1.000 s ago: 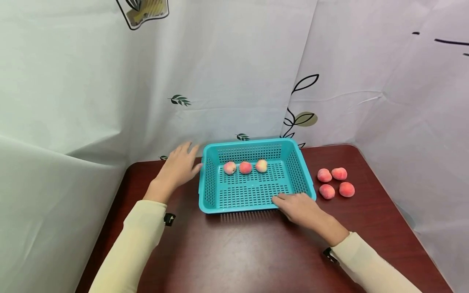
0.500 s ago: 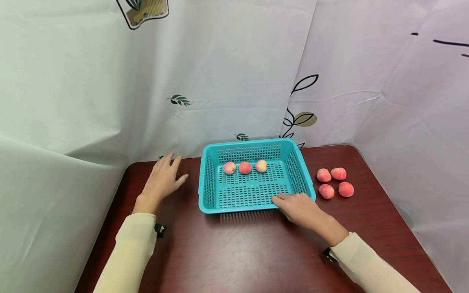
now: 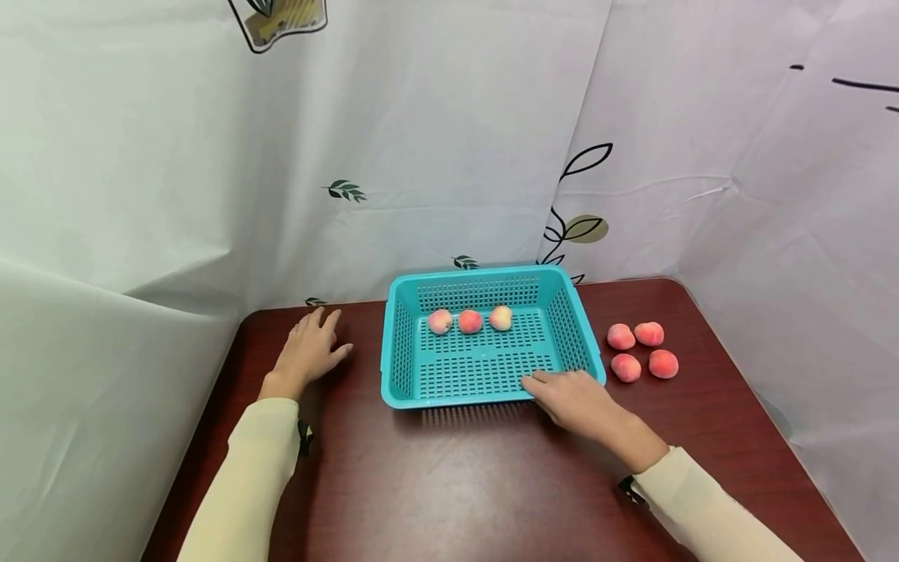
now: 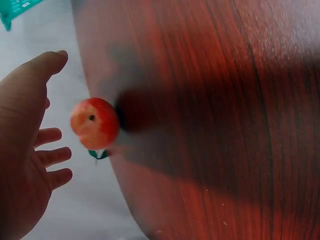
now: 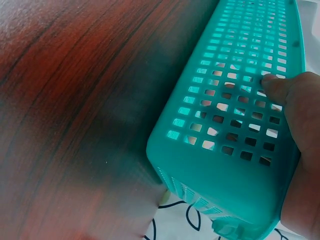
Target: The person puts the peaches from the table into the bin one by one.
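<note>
My left hand [image 3: 307, 353] is over the table's far left, thumb and fingers spread apart, holding nothing. In the left wrist view a red-orange peach [image 4: 95, 123] sits just beyond its fingertips, between thumb and fingers; the hand hides this peach in the head view. My right hand [image 3: 572, 400] grips the near rim of a turquoise plastic basket [image 3: 421, 403] close to its right corner. Its thumb [image 5: 276, 86] lies against the basket's perforated outer wall. Inside the basket, three peaches [image 3: 470, 321] stand in a row toward the back.
Several more peaches [image 3: 627, 367] are grouped on the dark red-brown table [image 3: 449, 484] to the right of the basket. A white curtain [image 3: 435, 140] with printed leaves hangs behind the table and along both sides.
My left hand has moved left, away from the basket's left side, and lower toward the table. My right hand stays on the basket rim, and the basket and visible peaches have not moved.
</note>
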Action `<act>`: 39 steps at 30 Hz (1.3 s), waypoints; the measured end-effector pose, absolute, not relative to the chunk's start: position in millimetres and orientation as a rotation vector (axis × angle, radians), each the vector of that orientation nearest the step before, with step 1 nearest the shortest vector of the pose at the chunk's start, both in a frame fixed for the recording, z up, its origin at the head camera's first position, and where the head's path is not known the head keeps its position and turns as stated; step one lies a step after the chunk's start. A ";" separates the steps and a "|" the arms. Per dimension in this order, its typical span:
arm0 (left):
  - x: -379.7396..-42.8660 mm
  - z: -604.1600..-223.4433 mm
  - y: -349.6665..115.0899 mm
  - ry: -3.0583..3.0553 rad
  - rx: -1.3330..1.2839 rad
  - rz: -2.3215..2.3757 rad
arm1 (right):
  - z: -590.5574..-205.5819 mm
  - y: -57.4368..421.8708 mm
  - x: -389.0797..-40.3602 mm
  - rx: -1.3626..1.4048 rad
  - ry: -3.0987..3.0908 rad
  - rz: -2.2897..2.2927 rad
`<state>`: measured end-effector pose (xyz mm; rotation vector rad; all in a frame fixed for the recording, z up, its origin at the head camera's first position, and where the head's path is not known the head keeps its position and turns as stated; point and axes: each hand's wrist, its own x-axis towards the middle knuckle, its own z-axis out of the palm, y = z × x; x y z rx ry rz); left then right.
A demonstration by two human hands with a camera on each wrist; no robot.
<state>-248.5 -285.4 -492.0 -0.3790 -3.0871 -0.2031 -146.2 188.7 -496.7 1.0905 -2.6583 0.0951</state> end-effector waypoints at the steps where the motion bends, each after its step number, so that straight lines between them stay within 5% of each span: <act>1: -250.1 -492.9 -286.3 -3.096 -0.374 -0.213 | -496.5 188.9 -146.2 1.088 -2.657 0.095; 39: -255.2 -509.3 -273.7 -3.138 -0.358 -0.395 | -496.4 188.6 -145.9 1.079 -2.667 0.100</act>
